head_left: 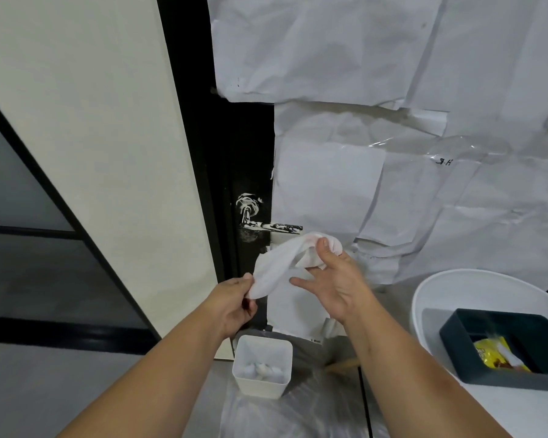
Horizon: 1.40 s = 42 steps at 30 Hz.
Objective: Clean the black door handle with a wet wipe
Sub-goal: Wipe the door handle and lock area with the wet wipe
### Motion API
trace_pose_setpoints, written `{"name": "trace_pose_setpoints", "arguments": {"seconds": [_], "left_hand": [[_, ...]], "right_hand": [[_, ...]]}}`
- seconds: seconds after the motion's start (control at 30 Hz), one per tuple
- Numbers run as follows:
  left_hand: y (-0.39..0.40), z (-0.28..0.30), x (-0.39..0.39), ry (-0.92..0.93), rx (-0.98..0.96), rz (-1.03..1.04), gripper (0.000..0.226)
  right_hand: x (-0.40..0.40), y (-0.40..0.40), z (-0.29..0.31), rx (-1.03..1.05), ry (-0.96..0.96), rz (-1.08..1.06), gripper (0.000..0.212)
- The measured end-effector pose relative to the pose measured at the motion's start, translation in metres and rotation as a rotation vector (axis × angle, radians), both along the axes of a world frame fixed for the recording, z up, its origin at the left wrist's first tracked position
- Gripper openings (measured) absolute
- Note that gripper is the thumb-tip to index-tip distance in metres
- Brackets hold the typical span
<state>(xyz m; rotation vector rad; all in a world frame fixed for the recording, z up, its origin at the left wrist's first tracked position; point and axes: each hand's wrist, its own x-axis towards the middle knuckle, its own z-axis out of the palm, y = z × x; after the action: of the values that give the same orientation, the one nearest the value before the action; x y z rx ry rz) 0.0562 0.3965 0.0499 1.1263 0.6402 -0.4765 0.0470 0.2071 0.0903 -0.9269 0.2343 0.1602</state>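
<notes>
We count two bare hands, one white wet wipe (277, 267). Left hand (234, 303) pinches wipe's lower end; right hand (336, 279) pinches upper end with thumb, other fingers spread. Wipe stretches between them. One black lever door handle (268, 226), smeared white, sits just above wipe, apart from both hands. Below: one white square bin (261, 368). Right: one dark blue box (503, 352) on white round table (456, 286).
</notes>
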Motion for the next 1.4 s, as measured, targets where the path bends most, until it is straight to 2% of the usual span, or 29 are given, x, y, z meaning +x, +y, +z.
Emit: {"name": "trace_pose_setpoints", "arguments": {"seconds": [0.13,0.2,0.3,0.43,0.63,0.8,0.87,1.0,1.17,1.27,1.4], "left_hand": [[-0.004,0.006,0.013,-0.050,0.057,-0.011,0.014],[-0.004,0.011,0.023,-0.102,0.146,0.013,0.015],[0.000,0.020,0.040,-0.307,0.449,0.099,0.016],[0.009,0.046,0.058,-0.571,0.809,0.236,0.029],[0.021,0.077,0.085,-0.624,1.169,0.378,0.074],[0.034,0.080,0.109,-0.737,1.416,0.285,0.095],[0.040,0.079,0.119,-0.792,1.473,0.231,0.098],[0.050,0.068,0.135,-0.855,1.547,0.125,0.100],[0.055,0.055,0.146,-0.931,1.537,0.112,0.097],[0.056,0.053,0.149,-0.970,1.539,0.106,0.096],[0.058,0.053,0.148,-0.987,1.527,0.105,0.096]], "right_hand": [[0.020,0.005,0.017,0.060,-0.023,-0.073,0.016],[0.034,0.003,0.027,0.007,-0.066,-0.134,0.014],[0.055,-0.003,0.033,-0.267,-0.138,-0.171,0.016],[0.069,0.001,0.031,-0.620,-0.095,-0.151,0.020],[0.074,0.008,0.025,-0.945,-0.116,-0.226,0.018],[0.070,0.016,0.005,-1.338,-0.152,-0.071,0.006],[0.069,0.020,0.000,-1.351,-0.138,-0.116,0.004],[0.079,0.031,-0.012,-1.271,-0.027,-0.248,0.013],[0.094,0.041,-0.035,-1.010,0.162,-0.362,0.020],[0.093,0.047,-0.026,-0.865,0.248,-0.396,0.020],[0.089,0.047,-0.015,-0.783,0.317,-0.377,0.017]]}}
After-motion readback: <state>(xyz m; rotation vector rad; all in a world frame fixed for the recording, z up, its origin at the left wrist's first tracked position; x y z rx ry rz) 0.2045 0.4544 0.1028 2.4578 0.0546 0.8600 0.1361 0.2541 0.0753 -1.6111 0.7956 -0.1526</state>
